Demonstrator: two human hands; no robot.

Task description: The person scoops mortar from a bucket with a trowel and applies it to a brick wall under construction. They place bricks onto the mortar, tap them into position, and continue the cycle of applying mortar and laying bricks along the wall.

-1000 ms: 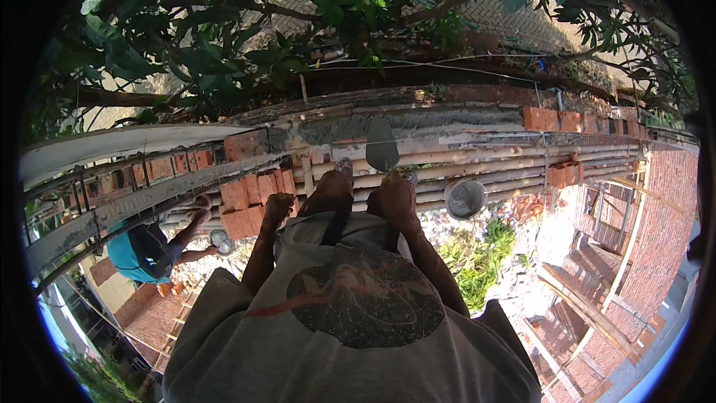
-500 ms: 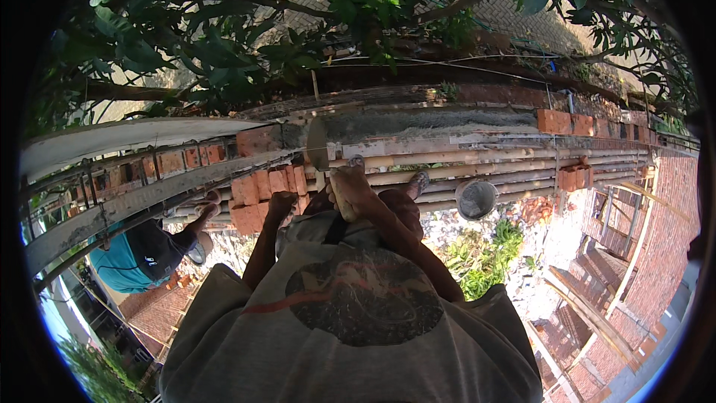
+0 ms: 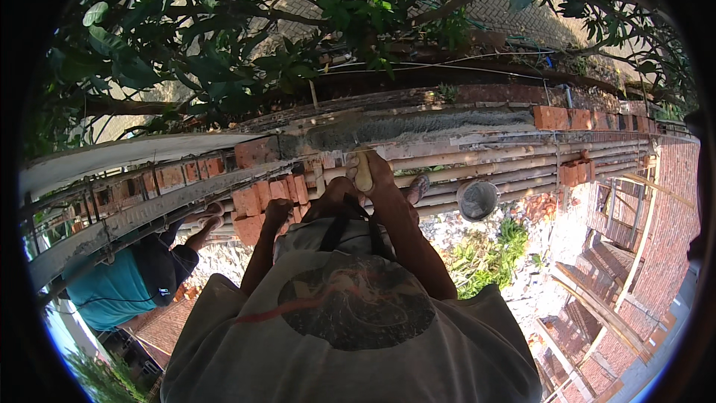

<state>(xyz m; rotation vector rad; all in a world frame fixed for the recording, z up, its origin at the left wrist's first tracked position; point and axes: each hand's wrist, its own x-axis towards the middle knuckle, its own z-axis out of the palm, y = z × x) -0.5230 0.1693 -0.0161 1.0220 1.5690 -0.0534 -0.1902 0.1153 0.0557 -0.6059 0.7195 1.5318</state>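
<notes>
My right hand (image 3: 380, 176) is closed round the pale handle of a trowel (image 3: 363, 173). Its blade reaches forward onto the bed of wet grey mortar (image 3: 432, 123) along the top of the wall and is hard to tell from the mortar. A brick (image 3: 257, 151) is set at the left end of that bed, and a row of orange bricks (image 3: 552, 118) continues at its right end. My left hand (image 3: 279, 211) is a closed fist beside a stack of loose bricks (image 3: 257, 198); whatever it might hold is hidden.
Bamboo poles (image 3: 514, 166) run below the wall, with a mortar bucket (image 3: 477, 200) on them at right. More bricks (image 3: 576, 173) stand farther right. A string line crosses near the wall. At left is a co-worker in teal (image 3: 112, 283). Leafy branches (image 3: 224, 52) hang beyond the wall.
My right hand has moved right and forward with the trowel. Its blade, upright near the brick before, now lies over the mortar. The left fist stays about where it was. The co-worker has shifted left.
</notes>
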